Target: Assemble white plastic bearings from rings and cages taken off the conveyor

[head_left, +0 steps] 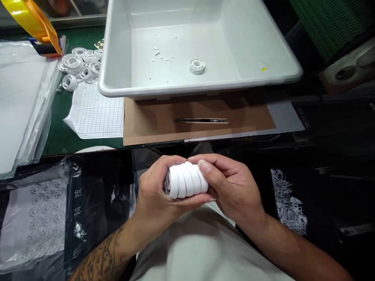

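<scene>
A row of several white plastic rings (187,181), lined up side by side like a short roll, lies between my two hands above my lap. My left hand (155,191) curls round its left end and underside, with the thumb along the top. At the right end, my right hand (234,187) grips the stack, its thumb pressed on the last ring. One similar white ring (197,66) sits in the large white bin (187,89) ahead, among small white scraps. Tweezers (202,121) rest on the brown cardboard (152,130) between the bin and me.
Loose white rings (77,64) are heaped left of the bin, behind a printed grid sheet (98,111). A yellow tape roll (29,21) and plastic-sleeved sheets (23,97) stand farther left. Bagged rings (47,210) lie lower left; white plastic scraps (288,203) lie lower right.
</scene>
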Tool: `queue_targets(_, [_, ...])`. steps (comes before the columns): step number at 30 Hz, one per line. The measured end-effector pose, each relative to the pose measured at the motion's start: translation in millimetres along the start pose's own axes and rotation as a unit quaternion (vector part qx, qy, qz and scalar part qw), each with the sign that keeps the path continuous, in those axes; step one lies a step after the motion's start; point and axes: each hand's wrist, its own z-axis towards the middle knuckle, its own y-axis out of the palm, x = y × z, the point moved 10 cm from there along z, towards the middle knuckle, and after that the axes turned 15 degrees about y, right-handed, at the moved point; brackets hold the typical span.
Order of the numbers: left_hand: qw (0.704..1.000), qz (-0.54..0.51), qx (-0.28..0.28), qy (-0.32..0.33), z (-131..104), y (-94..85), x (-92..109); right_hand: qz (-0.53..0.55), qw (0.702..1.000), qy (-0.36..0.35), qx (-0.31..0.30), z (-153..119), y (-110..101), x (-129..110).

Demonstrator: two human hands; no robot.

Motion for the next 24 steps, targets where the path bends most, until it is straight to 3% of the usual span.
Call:
queue_targets(4, [1.000, -0.015, 0.007, -0.007, 0.9, -0.2, -2.4, 0.022, 0.999, 0.022, -0.025, 0.5, 3.0, 2.6])
queue_targets(9, [0.999, -0.030, 0.009, -0.004, 1.2, -0.3, -1.7, 0.037, 0.998, 0.043, -0.012, 2.2, 1.5, 5.1])
queue_targets(19, [0.994, -0.081, 0.006, -0.076, -8.7, 3.9, -17.0, 0.076, 0.991, 0.090, -0.062, 9.5, 7.9, 15.0])
queue_targets(21, [0.997, -0.037, 0.021, -0.062, -5.3, -14.6, -19.8, 0.063, 0.994, 0.074, -0.055, 13.1, 8.0, 16.5])
queue_targets(24, [0.989, 0.103, 0.095, -0.041, 17.0, -80.7, -30.9, 0.030, 0.998, 0.044, -0.019, 18.7, -1.1, 20.9])
